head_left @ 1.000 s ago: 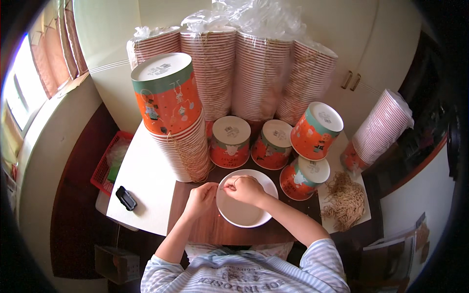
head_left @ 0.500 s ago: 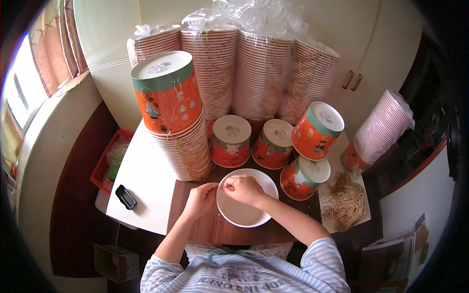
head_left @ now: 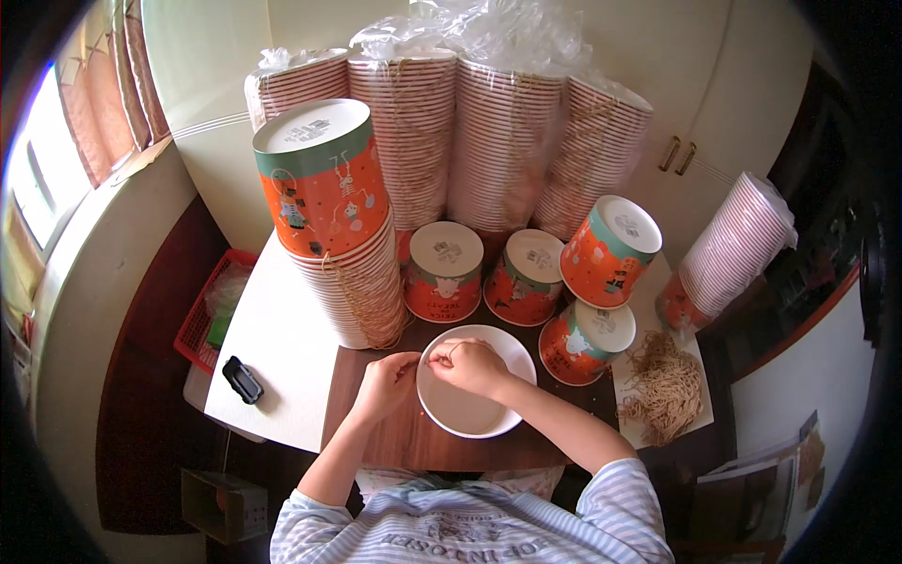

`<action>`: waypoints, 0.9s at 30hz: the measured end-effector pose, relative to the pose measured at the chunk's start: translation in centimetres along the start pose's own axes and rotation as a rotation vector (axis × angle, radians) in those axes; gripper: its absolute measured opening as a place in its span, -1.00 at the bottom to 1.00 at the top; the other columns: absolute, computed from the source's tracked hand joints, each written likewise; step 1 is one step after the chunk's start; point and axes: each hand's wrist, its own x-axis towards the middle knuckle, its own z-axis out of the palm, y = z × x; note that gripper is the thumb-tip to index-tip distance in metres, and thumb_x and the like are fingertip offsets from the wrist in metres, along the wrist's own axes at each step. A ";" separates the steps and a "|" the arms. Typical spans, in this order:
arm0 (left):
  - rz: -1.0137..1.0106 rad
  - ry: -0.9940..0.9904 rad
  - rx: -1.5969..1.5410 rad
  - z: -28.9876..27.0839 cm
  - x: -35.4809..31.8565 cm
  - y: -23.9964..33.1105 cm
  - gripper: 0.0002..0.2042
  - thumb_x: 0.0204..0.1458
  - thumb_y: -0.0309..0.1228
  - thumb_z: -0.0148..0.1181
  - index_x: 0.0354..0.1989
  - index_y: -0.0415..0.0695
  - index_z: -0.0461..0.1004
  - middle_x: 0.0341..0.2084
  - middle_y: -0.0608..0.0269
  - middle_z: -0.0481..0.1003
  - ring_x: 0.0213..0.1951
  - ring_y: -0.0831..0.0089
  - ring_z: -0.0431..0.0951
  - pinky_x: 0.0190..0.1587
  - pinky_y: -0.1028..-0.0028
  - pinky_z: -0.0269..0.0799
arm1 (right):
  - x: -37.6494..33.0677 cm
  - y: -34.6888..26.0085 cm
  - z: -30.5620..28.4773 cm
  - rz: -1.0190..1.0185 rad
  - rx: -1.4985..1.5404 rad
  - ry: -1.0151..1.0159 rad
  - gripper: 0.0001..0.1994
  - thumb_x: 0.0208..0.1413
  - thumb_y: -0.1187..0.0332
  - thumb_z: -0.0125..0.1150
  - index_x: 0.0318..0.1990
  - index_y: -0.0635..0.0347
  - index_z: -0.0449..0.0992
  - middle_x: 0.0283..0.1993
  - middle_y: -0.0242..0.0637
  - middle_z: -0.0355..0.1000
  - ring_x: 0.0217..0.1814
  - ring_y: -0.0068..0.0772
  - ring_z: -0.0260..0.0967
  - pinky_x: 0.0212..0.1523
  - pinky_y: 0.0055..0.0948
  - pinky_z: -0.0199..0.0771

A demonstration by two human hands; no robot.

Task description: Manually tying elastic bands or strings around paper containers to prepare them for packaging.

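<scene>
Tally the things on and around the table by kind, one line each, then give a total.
Plastic-wrapped stacks of paper cups along the wall: 4
Wrapped cup stack leaning at the right: 1
Tall unwrapped cup stack at the left: 1
Short upside-down orange cups: 4
White open cup under the hands: 1
Heap of tan strings: 1
Small black object: 1
Red basket: 1
Total: 14

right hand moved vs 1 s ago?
No. The right hand sits over the white bowl's far rim, as before, just in front of the upturned orange cups.

Single head view; looks steeply down, close over table (head_left: 282, 357); fisheye bends edges at rim
</scene>
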 end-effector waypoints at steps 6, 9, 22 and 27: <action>0.002 0.008 -0.008 0.0 -0.1 -0.1 -0.80 -0.10 -0.61 -0.02 -0.27 -0.26 0.44 -0.46 0.03 0.49 -0.41 0.40 0.53 -0.35 0.52 0.41 | 0.1 0.0 0.1 -0.029 -0.006 0.044 -0.87 -0.14 0.32 0.13 -0.47 0.16 0.49 -0.57 -0.28 0.40 -0.51 -0.33 0.38 -0.45 -0.41 0.34; 0.011 0.008 0.005 0.0 0.0 -0.1 -0.80 -0.10 -0.61 -0.03 -0.27 -0.26 0.44 -0.45 0.03 0.49 -0.40 0.40 0.53 -0.35 0.52 0.41 | 0.2 -0.1 0.1 -0.031 -0.003 0.045 -0.88 -0.14 0.33 0.12 -0.48 0.16 0.48 -0.57 -0.29 0.40 -0.51 -0.34 0.38 -0.45 -0.41 0.34; -0.010 -0.001 -0.001 0.0 -0.1 0.0 -0.80 -0.08 -0.59 -0.03 -0.26 -0.25 0.44 -0.43 0.03 0.49 -0.39 0.38 0.53 -0.34 0.50 0.42 | 0.2 -0.1 0.1 0.007 -0.021 -0.006 -0.89 -0.15 0.33 0.11 -0.48 0.15 0.49 -0.53 -0.27 0.43 -0.47 -0.30 0.40 -0.41 -0.38 0.37; -0.005 0.003 0.000 -0.1 0.0 0.0 -0.81 -0.10 -0.59 -0.01 -0.28 -0.26 0.45 -0.43 0.02 0.49 -0.39 0.32 0.53 -0.33 0.48 0.42 | 0.2 -0.2 0.1 -0.009 -0.012 -0.019 -0.88 -0.12 0.34 0.08 -0.44 0.14 0.50 -0.51 -0.26 0.44 -0.44 -0.27 0.41 -0.38 -0.37 0.38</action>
